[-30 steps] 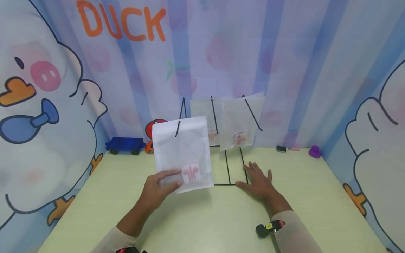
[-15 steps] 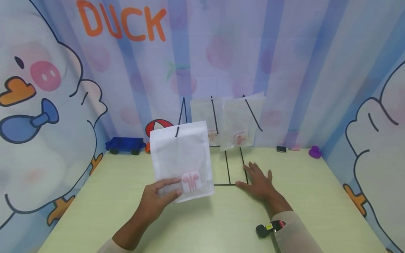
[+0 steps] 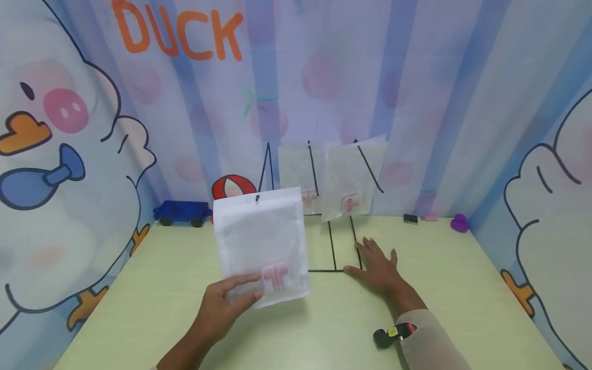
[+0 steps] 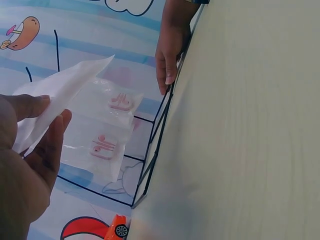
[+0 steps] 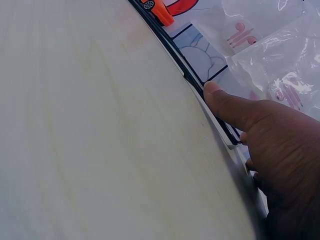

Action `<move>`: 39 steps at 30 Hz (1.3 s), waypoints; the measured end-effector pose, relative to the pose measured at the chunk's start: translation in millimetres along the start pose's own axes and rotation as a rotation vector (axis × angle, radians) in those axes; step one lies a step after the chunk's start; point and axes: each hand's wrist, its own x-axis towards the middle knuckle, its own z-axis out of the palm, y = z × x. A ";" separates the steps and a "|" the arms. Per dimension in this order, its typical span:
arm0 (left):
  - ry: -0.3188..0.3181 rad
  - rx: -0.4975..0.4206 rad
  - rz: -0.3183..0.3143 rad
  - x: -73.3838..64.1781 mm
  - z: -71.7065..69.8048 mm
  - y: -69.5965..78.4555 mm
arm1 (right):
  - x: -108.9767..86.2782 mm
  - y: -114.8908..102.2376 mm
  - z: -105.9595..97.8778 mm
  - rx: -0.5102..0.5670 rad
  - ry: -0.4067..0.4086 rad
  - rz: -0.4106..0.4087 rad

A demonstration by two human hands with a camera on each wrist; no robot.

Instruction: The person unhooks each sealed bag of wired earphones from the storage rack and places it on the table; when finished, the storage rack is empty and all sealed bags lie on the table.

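Bag (image 3: 261,246): pinched by left hand (image 3: 219,311).
Rack (image 3: 332,246): touched by spread-fingered right hand (image 3: 378,271).
Car (image 4: 117,228): plain from both wrists, nearly hidden from head.

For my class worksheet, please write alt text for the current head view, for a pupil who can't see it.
A left hand pinches a white bag by its lower left edge, its top at the tip of a prong on a black rack; the right hand touches the rack's base. Two similar bags hang on other prongs.
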 end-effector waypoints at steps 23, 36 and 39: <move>-0.056 -0.017 0.160 -2.8 -1.5 -20.8 | -0.8 -6.6 -3.0 -0.004 -0.022 0.011; -0.094 -0.012 -0.016 -2.9 7.5 -39.3 | -2.3 -5.3 -1.7 0.006 -0.002 0.000; -0.066 -0.005 -0.141 1.2 4.4 -42.3 | -1.9 -5.7 -2.7 0.008 -0.002 0.002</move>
